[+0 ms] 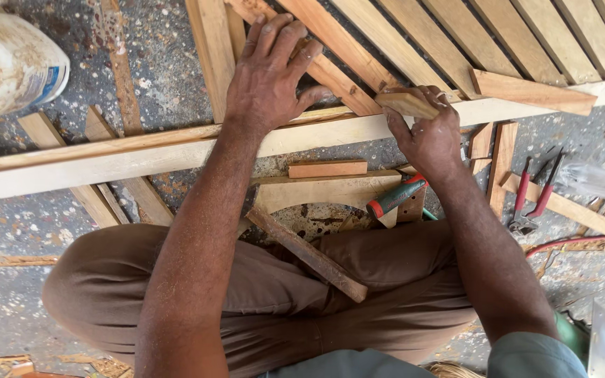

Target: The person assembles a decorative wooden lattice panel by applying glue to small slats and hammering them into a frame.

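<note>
My left hand (269,73) lies flat, fingers closed, pressing down on a diagonal wooden slat (348,85) of a slatted wooden frame (456,42). My right hand (428,136) is shut on a small wooden block (406,103), holding it against the long pale rail (134,157) that runs across the view beside the slat's lower end. I sit cross-legged in brown trousers behind the rail.
A short wood block (327,169) and a red-and-green handled tool (395,198) lie just below the rail. A hammer with a worn wooden handle (306,252) rests across my leg. Red-handled pliers (533,196) lie at the right, a white sack (8,63) at top left, with offcuts on the speckled floor.
</note>
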